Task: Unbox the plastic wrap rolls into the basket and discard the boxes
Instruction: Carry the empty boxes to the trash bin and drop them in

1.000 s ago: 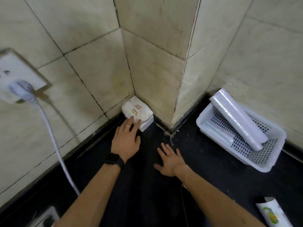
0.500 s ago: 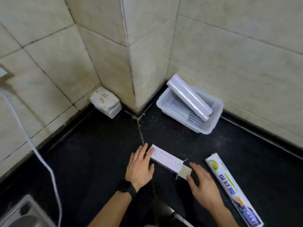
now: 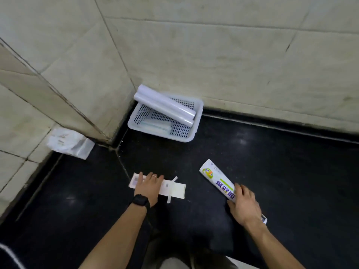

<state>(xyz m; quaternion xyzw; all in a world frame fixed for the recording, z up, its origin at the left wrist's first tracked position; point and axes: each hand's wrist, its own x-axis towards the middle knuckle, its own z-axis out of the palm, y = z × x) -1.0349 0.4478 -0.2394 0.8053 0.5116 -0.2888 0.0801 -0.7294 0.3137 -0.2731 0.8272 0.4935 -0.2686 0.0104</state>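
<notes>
Box point(image 3: 217, 179) lies under right hand point(image 3: 245, 205), fingers laid flat.

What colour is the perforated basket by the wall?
White basket, seen in the head view.

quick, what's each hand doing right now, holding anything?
Left hand: open, palm down, pressing on the flattened white cardboard box.
Right hand: open, fingers resting on the printed white plastic-wrap box, not gripping it.

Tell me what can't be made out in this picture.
- Printed box, head view: its near end is covered by the right hand; contents hidden.
- Flattened box: middle covered by the left hand; print too small.
- White packet by the wall: blurred.
- Basket: the floor under the rolls is hidden.
</notes>
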